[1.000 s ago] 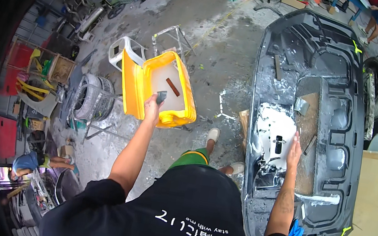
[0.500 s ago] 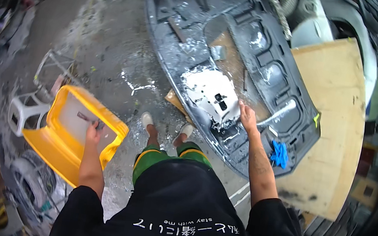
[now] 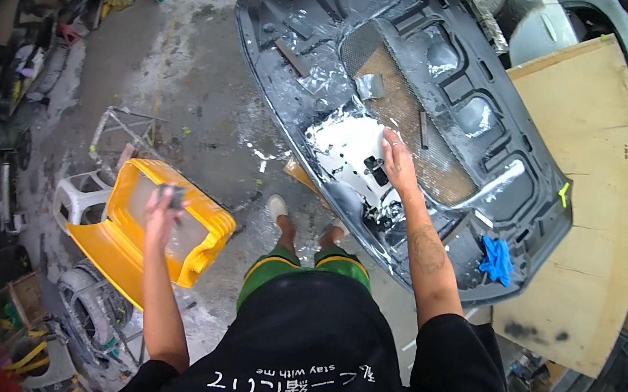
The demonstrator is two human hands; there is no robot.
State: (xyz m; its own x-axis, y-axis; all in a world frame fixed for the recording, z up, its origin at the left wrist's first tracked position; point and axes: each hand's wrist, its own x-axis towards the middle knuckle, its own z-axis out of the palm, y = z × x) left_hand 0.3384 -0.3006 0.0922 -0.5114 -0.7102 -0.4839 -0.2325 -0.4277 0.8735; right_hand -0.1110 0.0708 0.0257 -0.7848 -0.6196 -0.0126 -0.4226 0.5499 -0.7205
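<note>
My left hand (image 3: 160,214) is over a yellow jerrycan cut open into a tub (image 3: 213,233), with cloudy liquid inside. Its fingers are closed on a small dark grey pad (image 3: 177,197), blurred by motion; its exact kind is unclear. My right hand (image 3: 399,167) lies with fingers stretched out on the edge of a white-coated patch (image 3: 339,138). That patch is on a black ribbed car hood (image 3: 464,80), lying underside up. Beside my right fingers are dark holes in the white patch.
A blue glove (image 3: 496,261), a dark strip (image 3: 293,58) and a grey scrap (image 3: 370,86) lie on the hood. A wooden board (image 3: 591,207) leans at its right. A white stool (image 3: 75,199) stands by the tub. Car parts crowd both sides.
My left hand has lifted out of the tub with the dark pad. My right hand has slid further up and left onto the white patch. The view has shifted slightly.
</note>
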